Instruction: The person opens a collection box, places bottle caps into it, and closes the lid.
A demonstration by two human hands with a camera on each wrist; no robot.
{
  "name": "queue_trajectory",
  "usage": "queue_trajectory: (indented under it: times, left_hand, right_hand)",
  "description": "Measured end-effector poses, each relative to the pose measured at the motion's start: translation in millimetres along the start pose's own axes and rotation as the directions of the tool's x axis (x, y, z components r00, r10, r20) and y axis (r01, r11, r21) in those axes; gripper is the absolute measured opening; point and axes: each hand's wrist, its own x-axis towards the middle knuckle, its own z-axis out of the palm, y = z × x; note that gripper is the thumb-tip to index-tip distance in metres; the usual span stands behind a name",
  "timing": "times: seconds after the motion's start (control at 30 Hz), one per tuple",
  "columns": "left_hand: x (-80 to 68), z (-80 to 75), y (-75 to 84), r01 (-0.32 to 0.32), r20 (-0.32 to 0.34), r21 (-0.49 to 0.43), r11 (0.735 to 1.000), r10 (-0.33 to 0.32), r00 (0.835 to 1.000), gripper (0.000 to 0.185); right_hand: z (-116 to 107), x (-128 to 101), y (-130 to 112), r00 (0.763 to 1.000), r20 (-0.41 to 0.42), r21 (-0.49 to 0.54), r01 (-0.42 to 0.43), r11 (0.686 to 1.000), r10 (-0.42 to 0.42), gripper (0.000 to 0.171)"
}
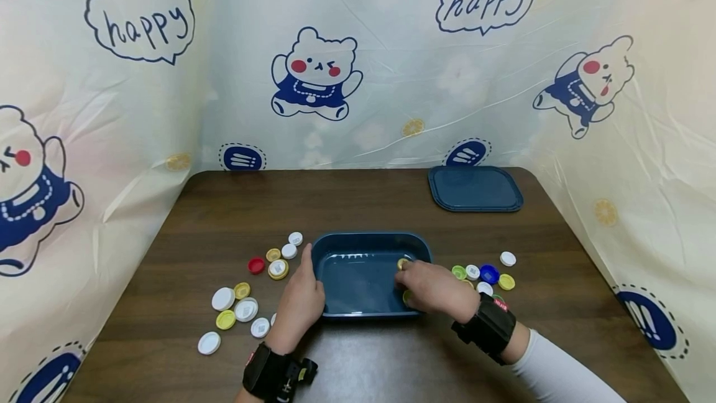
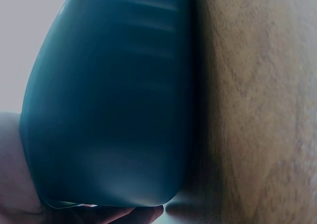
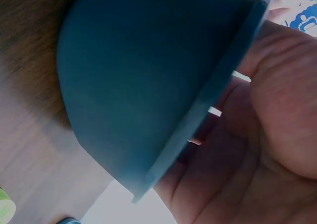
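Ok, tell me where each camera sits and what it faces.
Head: worn high, looking down at the table, blue container, bottle caps, both hands.
Left wrist: low beside the container's outer wall; fingertips of the left hand show.
Right wrist: under the rim; the right hand shows its palm.
All share the container.

Right hand point(image 1: 433, 288) fingertips hidden past the blue tray point(image 1: 335, 269) rim — the yellow cap point(image 1: 403, 263) at them half covered, another cap under the palm mostly hidden, left-wrist view blurred, tray cut off at its edges.
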Motion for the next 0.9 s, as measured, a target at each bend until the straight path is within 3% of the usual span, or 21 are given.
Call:
queue_trajectory:
  times: [0.13,0.33,0.6,0.9]
  left_hand:
    - [0.7,0.6,0.7,0.008,0.003,-0.001,1.0,-0.008,1.0,0.071]
    - [1.0,0.8,1.0,0.012,0.001,-0.004,1.0,-0.012,1.0,0.071]
    - [0.0,0.7,1.2,0.017,0.005,-0.002,1.0,-0.017,1.0,0.071]
    - [-0.5,-1.1,1.2,-0.004,0.005,0.002,1.0,0.004,1.0,0.071]
  right_hand:
    - [-5.8,-3.7,1.9,0.999,-0.043,-0.005,0.004,1.0,-0.004,0.026]
    - [-21.8,-12.3,8.2,0.985,-0.169,0.029,0.041,0.999,-0.035,0.038]
    - [-40.3,-21.6,24.5,0.971,-0.234,0.041,-0.034,0.999,0.042,0.05]
    - [-49.7,-34.1,73.5,0.949,-0.237,0.124,-0.185,0.975,0.21,0.06]
